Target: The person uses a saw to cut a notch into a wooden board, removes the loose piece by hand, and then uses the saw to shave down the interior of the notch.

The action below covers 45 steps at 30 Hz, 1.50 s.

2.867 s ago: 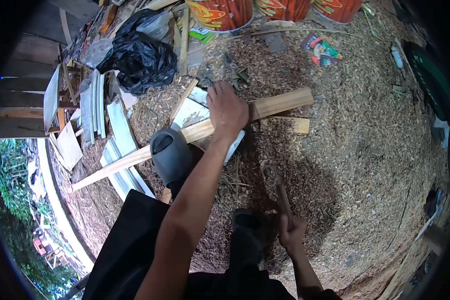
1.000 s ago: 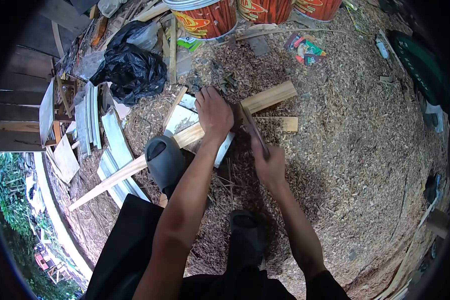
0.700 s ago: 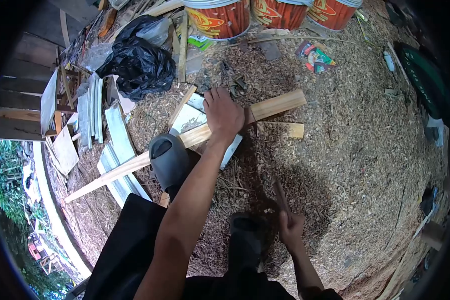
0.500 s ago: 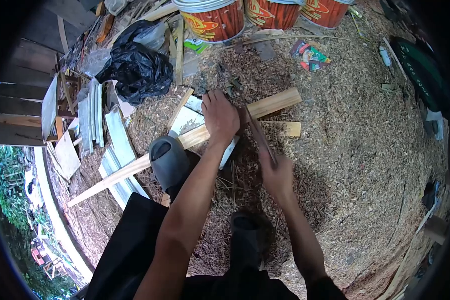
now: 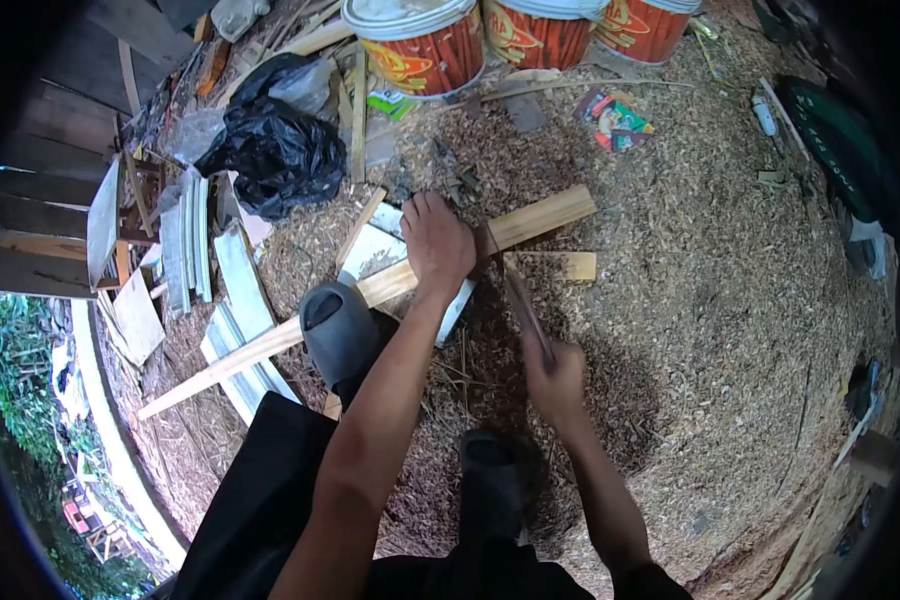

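A long, narrow wooden plank [image 5: 547, 214] runs diagonally from lower left to upper right, low over the ground. My left hand [image 5: 437, 240] is closed over it, pressing it down. My foot in a grey slipper [image 5: 338, 322] rests on the same plank, left of that hand. My right hand [image 5: 554, 384] grips the lower end of what looks like a handsaw [image 5: 522, 305]. Its dark blade crosses the plank just right of my left hand, though its teeth cannot be made out. White board pieces [image 5: 371, 250] and a short wood offcut [image 5: 578, 266] lie beneath.
Wood shavings [image 5: 710, 330] cover the ground. Several printed buckets [image 5: 422, 55] line the back. A black plastic bag [image 5: 282, 150] lies at the upper left, near pale metal-like strips [image 5: 242, 278]. A dark green object [image 5: 832, 150] is at the right edge.
My right hand has drawn the saw back toward my body. My left hand and foot stay on the plank. The whole view has shifted slightly.
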Motion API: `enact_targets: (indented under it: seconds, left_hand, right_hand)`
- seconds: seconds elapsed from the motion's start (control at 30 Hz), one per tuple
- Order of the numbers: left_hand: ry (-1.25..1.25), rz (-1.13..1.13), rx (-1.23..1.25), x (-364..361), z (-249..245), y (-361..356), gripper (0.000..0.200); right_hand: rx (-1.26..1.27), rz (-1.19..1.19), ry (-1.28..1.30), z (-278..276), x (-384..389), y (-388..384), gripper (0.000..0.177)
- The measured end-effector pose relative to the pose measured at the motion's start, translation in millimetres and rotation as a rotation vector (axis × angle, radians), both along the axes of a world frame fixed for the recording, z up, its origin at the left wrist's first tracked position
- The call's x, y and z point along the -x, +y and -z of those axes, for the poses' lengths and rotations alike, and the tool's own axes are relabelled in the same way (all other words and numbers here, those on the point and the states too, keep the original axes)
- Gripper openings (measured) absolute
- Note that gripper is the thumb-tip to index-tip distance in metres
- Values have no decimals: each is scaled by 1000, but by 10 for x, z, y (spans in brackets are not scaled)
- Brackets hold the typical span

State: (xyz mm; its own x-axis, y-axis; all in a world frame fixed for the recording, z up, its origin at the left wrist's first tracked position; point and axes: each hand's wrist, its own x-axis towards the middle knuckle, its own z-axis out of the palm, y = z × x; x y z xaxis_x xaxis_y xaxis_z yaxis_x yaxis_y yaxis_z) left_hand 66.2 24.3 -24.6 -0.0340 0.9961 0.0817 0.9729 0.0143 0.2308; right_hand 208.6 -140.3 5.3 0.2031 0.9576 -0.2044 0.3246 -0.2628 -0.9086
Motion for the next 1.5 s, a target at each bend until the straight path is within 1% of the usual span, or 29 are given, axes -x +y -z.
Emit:
enact_targets:
  seconds: [0.07,0.1,0.17,0.23,0.27,0.3,0.37,0.4,0.47,0.53,0.6,0.63,0.7,0.73,0.8,0.87,0.93,0.97,1.03,1.07,1.1,1.17,1.2,1.27,1.33,1.4,1.43,1.47,1.5]
  left_hand:
    - [9,38,-8,54,-2,-13,30]
    - [21,70,-3,72,-13,7,30]
    - [2,55,-14,68,1,31,30]
    - [-53,5,41,41,-38,60,31]
    - [-69,-13,57,21,-69,59,29]
    - [-70,-18,55,8,-64,65,29]
    - [-73,-29,15,-6,-33,34,26]
    - [-51,-19,3,-17,-45,14,24]
    - [-41,-18,15,-26,-18,13,24]
    - [6,-9,10,-4,-8,11,26]
    - [5,21,-24,33,25,18,24]
    - [-2,39,-55,31,0,14,22]
    - [12,44,-40,28,-12,6,22]
    - [10,24,-32,26,4,27,22]
    - [12,2,-28,42,-3,75,22]
    - [-56,-27,53,12,-38,60,24]
    - [-41,-28,20,-12,-12,50,24]
    - [-28,-12,-9,-6,-4,24,23]
    - [-44,-16,7,-19,-12,37,25]
    - [-27,-12,24,-13,-8,16,26]
    - [-9,-7,37,-4,0,20,27]
    - [11,4,17,22,39,27,28]
    - [24,10,8,26,22,32,28]
    - [12,14,-6,46,6,21,27]
    - [-14,8,-19,36,-4,41,27]
    - [-37,-16,7,-4,-57,41,26]
    - [-52,-31,44,-10,-64,42,25]
    - [-33,-20,13,-10,-32,33,25]
    - [-36,-25,29,-12,-12,-3,25]
  right_hand:
    - [10,-31,17,-69,134,528,39]
    - [1,-20,21,-89,125,522,39]
    - [-6,-29,61,-126,104,386,36]
    - [40,-56,-56,-214,-69,-114,30]
    - [46,-48,23,-132,-159,-496,26]
    - [100,-68,-8,-16,-283,-902,23]
    - [148,-97,-27,33,-404,-1307,25]
    - [164,-95,-28,-3,-389,-1268,25]
    - [220,-57,-42,-25,-276,-866,25]
    - [-65,-3,-16,-12,-58,-176,33]
    - [101,-11,48,-143,92,436,38]
    - [104,-2,51,-169,131,498,38]
    - [-1,-5,50,-198,169,534,42]
    - [32,-25,61,-173,122,401,34]
    - [38,-9,2,-226,-7,-94,27]
    - [101,-46,15,-198,-215,-724,27]
    - [171,-65,6,-187,-357,-1115,28]
    - [179,-73,13,-160,-324,-1102,28]
    - [208,-15,51,-188,-228,-750,26]
    - [103,-21,19,-89,-145,-477,27]
    - [-7,-25,-12,42,-48,-166,31]
    - [-13,10,21,80,111,273,39]
    - [-21,6,26,42,119,287,39]
    - [-8,22,68,-91,92,268,49]
    - [-83,5,-83,-192,11,-24,46]
    - [134,-12,49,-249,-175,-627,41]
    - [120,-28,21,-112,-291,-1002,33]
    - [115,-43,-7,9,-376,-1240,28]
    - [130,-48,-10,-50,-363,-1201,28]
